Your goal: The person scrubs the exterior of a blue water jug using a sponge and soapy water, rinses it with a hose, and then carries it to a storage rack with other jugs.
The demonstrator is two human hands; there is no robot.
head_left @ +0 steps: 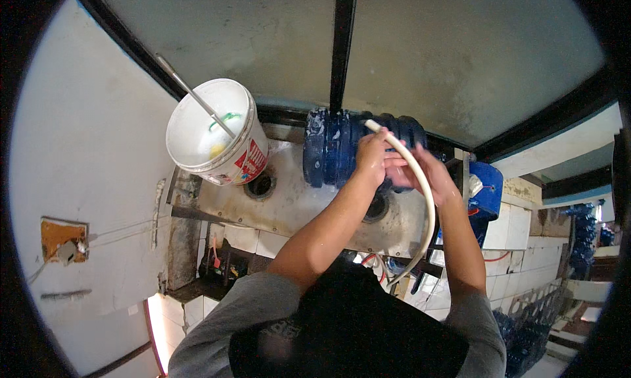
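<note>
A large blue plastic water jug (pixel 323 148) lies on its side on a metal counter (pixel 296 195), with white patches of what looks like foam at its left end. Over the jug, my left hand (pixel 375 153) holds a pale hose (pixel 419 173) close to its upper end. The hose bends down past my right forearm towards my body. My right hand (pixel 426 173) is beside the hose, blurred, its fingers partly behind the hose; whether it grips anything cannot be told. Both hands look wet.
A white plastic bucket (pixel 212 168) with a metal rod (pixel 197 98) in it stands on the counter's left. The counter has round holes (pixel 260 184). Dark-framed panes rise behind. A blue container (pixel 485 188) stands to the right, and more blue jugs (pixel 525 333) are at lower right.
</note>
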